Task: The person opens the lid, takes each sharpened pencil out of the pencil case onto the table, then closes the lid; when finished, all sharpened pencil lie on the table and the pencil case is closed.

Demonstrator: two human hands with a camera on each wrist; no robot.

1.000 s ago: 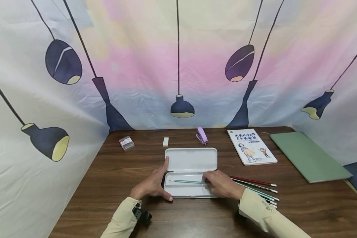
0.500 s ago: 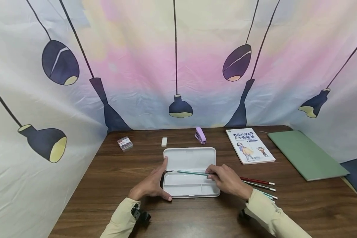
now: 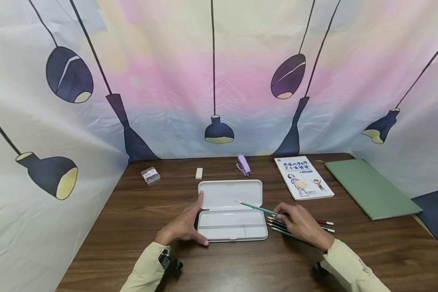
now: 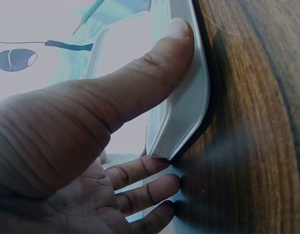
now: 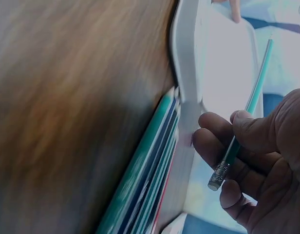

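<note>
A white pencil case [image 3: 231, 239] lies open on the table, its lid [image 3: 230, 194] folded back and its divided tray bare. My left hand [image 3: 180, 229] braces its left end, thumb against the front wall and index finger up by the lid; in the left wrist view the thumb [image 4: 155, 66] and fingers touch the case without curling round it. Above the case's right end, my right hand [image 3: 301, 223] pinches a teal pencil [image 5: 259, 80] near its eraser end, the tip pointing left over the lid. Several pencils [image 5: 145, 170] lie side by side under that hand, right of the case.
Along the back stand a small clear box [image 3: 151, 175], a white eraser [image 3: 199, 173] and a purple stapler [image 3: 243, 165]. Farther right lie a picture-covered book [image 3: 303, 178] and a green folder [image 3: 372, 188]. A printed cloth [image 3: 175, 101] hangs behind the table.
The teal pencil, earlier lying in the case's rear compartment under my right hand, has been lifted out and carried right, above the other pencils. My left hand stays at the case.
</note>
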